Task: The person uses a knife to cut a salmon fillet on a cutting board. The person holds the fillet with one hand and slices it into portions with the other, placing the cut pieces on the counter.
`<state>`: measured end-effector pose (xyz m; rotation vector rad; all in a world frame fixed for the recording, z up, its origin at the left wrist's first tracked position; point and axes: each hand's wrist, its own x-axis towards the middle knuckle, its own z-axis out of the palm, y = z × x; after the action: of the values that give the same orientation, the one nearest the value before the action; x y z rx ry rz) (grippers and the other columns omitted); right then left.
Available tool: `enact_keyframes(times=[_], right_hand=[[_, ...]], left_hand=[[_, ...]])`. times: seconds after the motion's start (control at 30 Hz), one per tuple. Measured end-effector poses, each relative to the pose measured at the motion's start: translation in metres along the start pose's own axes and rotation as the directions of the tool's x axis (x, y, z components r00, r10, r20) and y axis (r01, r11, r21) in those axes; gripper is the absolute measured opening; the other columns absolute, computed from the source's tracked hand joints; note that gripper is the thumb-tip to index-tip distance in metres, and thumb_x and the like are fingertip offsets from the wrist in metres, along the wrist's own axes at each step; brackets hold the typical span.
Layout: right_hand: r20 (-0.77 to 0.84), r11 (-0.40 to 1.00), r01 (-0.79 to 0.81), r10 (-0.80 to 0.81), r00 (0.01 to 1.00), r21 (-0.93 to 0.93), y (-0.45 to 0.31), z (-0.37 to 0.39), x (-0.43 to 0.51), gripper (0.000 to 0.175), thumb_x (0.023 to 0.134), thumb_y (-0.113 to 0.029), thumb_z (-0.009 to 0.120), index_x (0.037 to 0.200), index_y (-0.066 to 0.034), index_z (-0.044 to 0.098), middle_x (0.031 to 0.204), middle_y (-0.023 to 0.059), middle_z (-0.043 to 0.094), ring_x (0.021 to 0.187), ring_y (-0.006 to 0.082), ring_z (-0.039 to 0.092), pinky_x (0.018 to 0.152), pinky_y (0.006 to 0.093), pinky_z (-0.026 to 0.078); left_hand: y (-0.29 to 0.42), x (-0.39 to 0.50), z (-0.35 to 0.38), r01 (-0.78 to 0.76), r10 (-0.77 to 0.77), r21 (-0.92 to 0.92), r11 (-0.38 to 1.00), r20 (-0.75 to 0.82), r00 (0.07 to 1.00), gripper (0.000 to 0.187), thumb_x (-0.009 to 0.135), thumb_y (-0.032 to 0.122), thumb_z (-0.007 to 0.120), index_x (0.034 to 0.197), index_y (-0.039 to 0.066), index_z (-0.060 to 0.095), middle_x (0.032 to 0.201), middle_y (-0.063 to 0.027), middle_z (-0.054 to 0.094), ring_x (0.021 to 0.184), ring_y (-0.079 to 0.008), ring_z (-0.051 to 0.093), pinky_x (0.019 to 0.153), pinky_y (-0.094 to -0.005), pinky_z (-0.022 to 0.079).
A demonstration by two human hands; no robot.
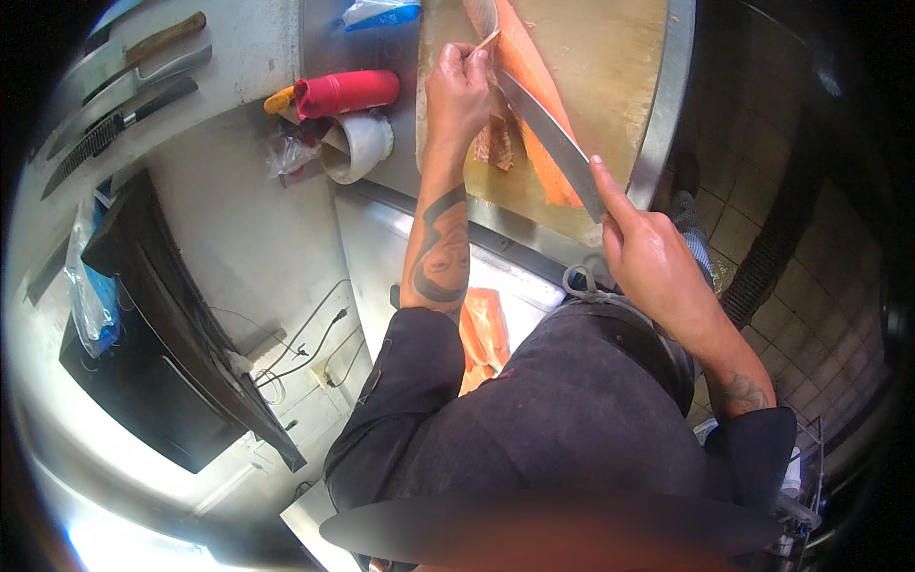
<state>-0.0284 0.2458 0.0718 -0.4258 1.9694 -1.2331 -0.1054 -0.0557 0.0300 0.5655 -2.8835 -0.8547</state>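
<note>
An orange fish fillet (540, 107), its upper end cut off by the picture's edge, lies lengthwise on a worn yellowish cutting board (615, 79). My left hand (461, 89) pinches a lifted flap of its skin or edge between thumb and fingers. My right hand (647, 261) grips a long curved knife (554, 139), index finger stretched along the spine; the handle is hidden in the palm. The blade lies slantwise over the fillet, its tip close to my left hand. A ragged strip of fish (495, 143) rests on the board below my left wrist.
Left of the board are a red bottle-like container (347, 94) and a white container (361, 146). Several knives, one a cleaver (93, 68), hang on the wall at upper left. Orange fillets in clear plastic (485, 332) lie below the board. A metal edge (661, 107) borders it.
</note>
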Motion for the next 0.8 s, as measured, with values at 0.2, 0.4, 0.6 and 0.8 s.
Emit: enact_keyframes(times=[0.2,0.4,0.6,0.8], right_hand=[[-0.051,0.996,0.091,-0.090,0.995,0.011,-0.005,0.024,0.033,0.066,0.100,-0.010,0.058,0.164,-0.0112,0.039,0.089,0.0360,0.069,0.084,0.0525,0.071,0.081,0.0610,0.055],[0.056,0.998,0.031,-0.035,0.998,0.061,0.010,-0.003,-0.014,0.067,0.100,-0.010,0.057,0.165,-0.0147,0.039,0.092,0.0318,0.071,0.089,0.0503,0.072,0.084,0.0586,0.054],[-0.124,0.995,0.086,-0.079,0.989,0.053,0.024,-0.032,-0.054,0.065,0.102,-0.008,0.057,0.165,-0.0157,0.042,0.131,0.0305,0.068,0.101,0.0474,0.072,0.091,0.0472,0.056],[-0.258,0.989,0.021,0.017,0.966,0.144,0.043,-0.038,-0.046,0.061,0.104,-0.008,0.056,0.164,-0.0075,0.042,0.156,0.0242,0.056,0.139,0.0351,0.060,0.112,0.0405,0.048]], left_hand=[[0.011,0.003,-0.009,-0.146,0.148,0.051,0.988,-0.027,0.989,0.024,0.106,0.021,0.069,0.106,-0.003,0.070,0.084,-0.0072,0.074,0.073,-0.0127,0.066,0.068,-0.0315,0.056],[-0.013,0.035,-0.031,-0.054,0.029,0.097,0.994,0.241,0.970,0.027,0.105,0.024,0.071,0.109,-0.002,0.072,0.088,-0.0093,0.078,0.074,-0.0137,0.069,0.069,-0.0316,0.057],[-0.021,0.035,-0.016,-0.228,0.203,0.103,0.968,0.212,0.956,0.037,0.097,0.031,0.077,0.118,0.000,0.073,0.106,-0.0164,0.076,0.094,-0.0283,0.075,0.085,-0.0394,0.060],[0.002,0.030,0.009,-0.223,0.220,0.061,0.973,0.057,0.974,0.034,0.094,0.028,0.079,0.109,-0.001,0.070,0.102,-0.0200,0.074,0.096,-0.0353,0.075,0.084,-0.0438,0.059]])
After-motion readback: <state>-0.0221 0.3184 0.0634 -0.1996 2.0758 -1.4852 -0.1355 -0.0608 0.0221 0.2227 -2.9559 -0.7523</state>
